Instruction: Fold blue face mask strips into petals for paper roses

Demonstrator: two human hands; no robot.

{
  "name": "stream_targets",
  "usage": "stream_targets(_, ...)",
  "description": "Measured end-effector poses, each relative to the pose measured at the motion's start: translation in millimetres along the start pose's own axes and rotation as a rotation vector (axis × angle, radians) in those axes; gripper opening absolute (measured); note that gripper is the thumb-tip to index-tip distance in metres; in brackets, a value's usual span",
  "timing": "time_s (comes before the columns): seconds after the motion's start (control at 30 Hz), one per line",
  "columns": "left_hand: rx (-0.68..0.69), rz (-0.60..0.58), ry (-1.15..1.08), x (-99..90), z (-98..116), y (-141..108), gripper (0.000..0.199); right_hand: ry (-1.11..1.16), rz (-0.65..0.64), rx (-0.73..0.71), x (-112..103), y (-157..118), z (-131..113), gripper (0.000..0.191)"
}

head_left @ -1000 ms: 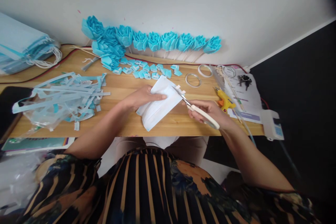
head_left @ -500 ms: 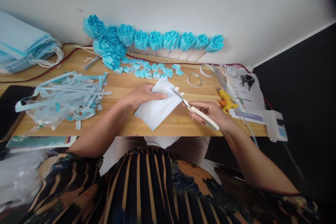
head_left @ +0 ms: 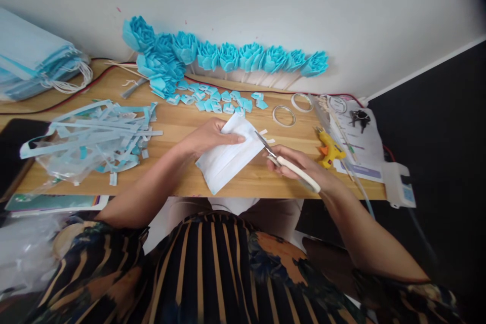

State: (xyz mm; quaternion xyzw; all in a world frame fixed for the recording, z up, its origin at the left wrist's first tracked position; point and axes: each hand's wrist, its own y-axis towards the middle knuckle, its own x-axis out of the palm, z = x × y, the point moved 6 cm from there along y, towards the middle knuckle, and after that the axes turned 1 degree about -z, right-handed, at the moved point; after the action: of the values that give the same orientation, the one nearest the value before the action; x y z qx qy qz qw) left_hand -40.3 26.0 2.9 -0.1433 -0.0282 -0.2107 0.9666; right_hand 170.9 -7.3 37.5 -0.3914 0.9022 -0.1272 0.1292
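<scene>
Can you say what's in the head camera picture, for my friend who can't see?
The right hand holds scissors at the edge of a pale sheet, which the left hand grips. Blue flowers line the wall behind; pale blue strips lie at left, a yellow glue gun at right.

The flowers are bright blue. The sheet is pale blue-white. The scissors have cream handles. The glue gun is yellow, with 1 orange trigger. The shirt has tan stripes on black.
</scene>
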Motion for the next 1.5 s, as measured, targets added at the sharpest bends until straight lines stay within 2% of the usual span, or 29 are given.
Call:
stream_targets(0.23,0.047,-0.007,0.074,2.4,4,0,0.042,0.004,-0.049,-0.032,1,4,1,0.05)
stream_targets(0.53,0.02,-0.012,0.055,2.5,4,-2,0.043,0.049,-0.088,-0.041,-1,2,2,0.053)
stream_targets(0.77,0.053,-0.035,0.109,7.1,5,-1,0.048,0.009,-0.07,-0.05,2,2,2,0.055)
stream_targets(0.9,0.084,-0.064,0.076,10.8,7,-1,0.046,-0.001,-0.059,-0.037,2,3,2,0.054)
stream_targets(1.07,0.03,-0.068,-0.004,9.0,3,-1,0.044,0.001,-0.076,-0.031,0,2,3,0.053)
stream_targets(1.23,0.021,0.007,-0.119,-0.4,-1,2,0.043,0.003,-0.044,-0.003,-5,-4,5,0.055)
stream_targets(1.5,0.033,-0.025,-0.03,6.9,2,0,0.043,-0.031,-0.071,-0.043,2,2,2,0.052)
